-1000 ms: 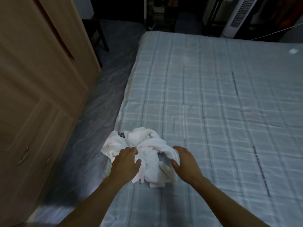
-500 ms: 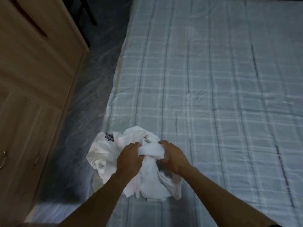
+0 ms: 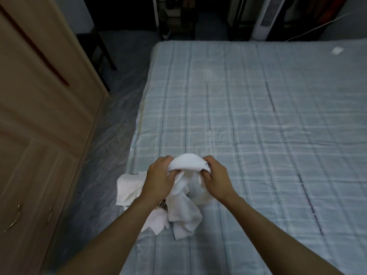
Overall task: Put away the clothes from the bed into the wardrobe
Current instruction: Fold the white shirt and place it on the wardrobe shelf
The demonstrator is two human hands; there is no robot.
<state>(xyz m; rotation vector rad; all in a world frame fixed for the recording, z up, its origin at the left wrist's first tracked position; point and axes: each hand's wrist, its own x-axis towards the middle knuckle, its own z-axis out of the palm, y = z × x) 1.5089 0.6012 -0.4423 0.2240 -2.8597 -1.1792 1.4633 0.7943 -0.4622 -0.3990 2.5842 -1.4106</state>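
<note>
While the white clothes (image 3: 185,213) are bunched at the near left corner of the bed (image 3: 258,116), I have my left hand (image 3: 158,175) and right hand (image 3: 216,179) side by side at the top of the bundle, each grip curled tight and pinching a fold of the cloth between fingers and thumb. Loose ends of the cloth trail down onto the checked sheet by the bed's edge. To the left, across a strip of floor, stands the wooden wardrobe (image 3: 39,116).
</note>
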